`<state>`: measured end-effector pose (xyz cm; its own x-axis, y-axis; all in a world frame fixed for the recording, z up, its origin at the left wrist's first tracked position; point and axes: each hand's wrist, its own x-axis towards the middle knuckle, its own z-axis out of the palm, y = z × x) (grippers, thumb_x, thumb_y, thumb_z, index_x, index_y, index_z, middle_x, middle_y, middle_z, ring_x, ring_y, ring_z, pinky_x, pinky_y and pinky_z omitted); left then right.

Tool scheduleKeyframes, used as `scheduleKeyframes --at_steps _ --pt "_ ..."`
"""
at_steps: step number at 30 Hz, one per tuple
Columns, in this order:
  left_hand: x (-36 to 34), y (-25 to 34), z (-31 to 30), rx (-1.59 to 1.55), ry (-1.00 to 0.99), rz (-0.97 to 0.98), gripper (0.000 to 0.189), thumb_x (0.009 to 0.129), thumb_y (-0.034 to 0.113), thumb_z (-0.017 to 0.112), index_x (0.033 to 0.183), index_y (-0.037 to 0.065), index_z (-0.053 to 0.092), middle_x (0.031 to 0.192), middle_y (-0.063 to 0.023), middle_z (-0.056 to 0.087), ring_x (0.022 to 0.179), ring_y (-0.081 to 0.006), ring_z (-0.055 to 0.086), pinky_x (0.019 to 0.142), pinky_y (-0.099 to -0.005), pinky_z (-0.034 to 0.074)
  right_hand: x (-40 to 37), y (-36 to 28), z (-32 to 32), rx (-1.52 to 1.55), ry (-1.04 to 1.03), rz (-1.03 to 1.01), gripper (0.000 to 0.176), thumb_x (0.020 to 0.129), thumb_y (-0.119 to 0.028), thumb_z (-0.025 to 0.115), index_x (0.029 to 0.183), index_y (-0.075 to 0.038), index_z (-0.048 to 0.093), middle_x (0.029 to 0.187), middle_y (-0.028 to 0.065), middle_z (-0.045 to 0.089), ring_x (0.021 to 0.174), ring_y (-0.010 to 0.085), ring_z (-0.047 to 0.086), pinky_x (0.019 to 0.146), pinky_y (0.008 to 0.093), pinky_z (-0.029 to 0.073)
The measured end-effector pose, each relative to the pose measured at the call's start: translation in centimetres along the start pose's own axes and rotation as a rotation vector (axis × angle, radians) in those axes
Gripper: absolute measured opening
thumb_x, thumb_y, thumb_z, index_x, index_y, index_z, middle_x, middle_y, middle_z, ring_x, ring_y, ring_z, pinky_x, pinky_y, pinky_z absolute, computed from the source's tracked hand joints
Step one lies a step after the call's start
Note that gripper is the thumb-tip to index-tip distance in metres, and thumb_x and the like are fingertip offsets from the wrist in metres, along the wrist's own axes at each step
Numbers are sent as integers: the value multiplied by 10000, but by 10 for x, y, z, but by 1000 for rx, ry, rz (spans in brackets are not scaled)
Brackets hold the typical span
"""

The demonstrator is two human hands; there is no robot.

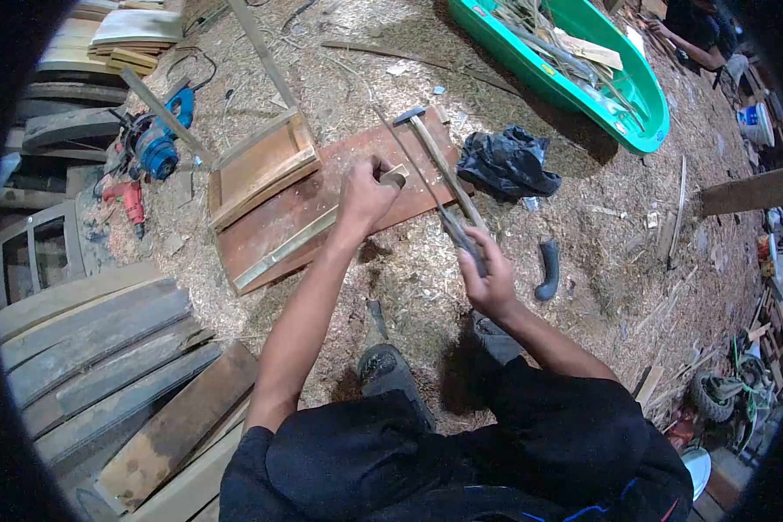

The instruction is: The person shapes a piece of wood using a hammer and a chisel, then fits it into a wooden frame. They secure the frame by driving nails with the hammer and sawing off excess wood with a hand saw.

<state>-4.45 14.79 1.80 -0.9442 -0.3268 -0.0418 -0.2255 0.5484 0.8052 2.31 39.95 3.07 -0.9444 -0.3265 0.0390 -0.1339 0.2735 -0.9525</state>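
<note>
My left hand point(367, 193) is closed round the upper end of a narrow wooden strip point(287, 248), which slants across a reddish-brown board point(322, 193) on the ground. A small dark rounded piece point(395, 179) shows by its fingertips. In my right hand point(489, 278) is the dark grip of a long thin-bladed tool point(428, 193), seen nearly edge-on, its blade pointing up and left. A hammer point(439, 161) lies across the board, its head at the far edge and its handle running down beside the blade.
Left of the board stands a wooden frame with legs point(265, 165). Beyond it are a blue power tool point(158, 150) and a red drill point(130, 207). Stacked planks point(104, 348) fill the lower left. A black plastic bag point(509, 163), green tub point(622, 130) and another person point(700, 39) are rightward.
</note>
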Motion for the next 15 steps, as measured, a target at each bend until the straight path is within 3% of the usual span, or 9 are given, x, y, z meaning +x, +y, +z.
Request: scheduleKeyframes --at_steps 2,5,9,11,15 --pt "-7 23 -14 105 24 -60 174 782 144 666 849 -15 688 698 -119 670 642 -153 615 607 -324 481 14 -7 13 20 -31 -38 337 974 -94 562 1295 0 525 818 8 587 680 58 501 595 231 410" --pt "-12 30 -22 103 75 -56 220 731 168 673 846 -19 682 767 -242 683 735 -356 695 677 -431 524 21 -13 24 94 -87 -11 354 973 -103 572 1305 6 510 835 30 604 691 65 511 608 248 425" --pt "-12 23 -29 32 44 -60 223 725 166 677 840 -25 679 769 -255 680 753 -379 695 687 -437 527 26 -5 33 19 -73 -142 362 971 -110 577 1312 -10 508 817 46 614 669 78 527 591 255 428" --pt "-11 21 -31 -32 39 -56 223 721 165 679 831 -29 679 773 -262 679 760 -392 693 692 -438 528 27 -8 33 30 -95 -85 382 958 -125 594 1321 -38 510 789 90 648 636 119 592 574 291 467" --pt "-12 26 -37 112 52 -79 224 718 165 681 835 -26 695 770 -243 690 748 -363 700 691 -430 530 31 -13 31 42 -119 -71 380 957 -128 598 1319 -43 514 756 75 631 624 105 574 563 286 459"
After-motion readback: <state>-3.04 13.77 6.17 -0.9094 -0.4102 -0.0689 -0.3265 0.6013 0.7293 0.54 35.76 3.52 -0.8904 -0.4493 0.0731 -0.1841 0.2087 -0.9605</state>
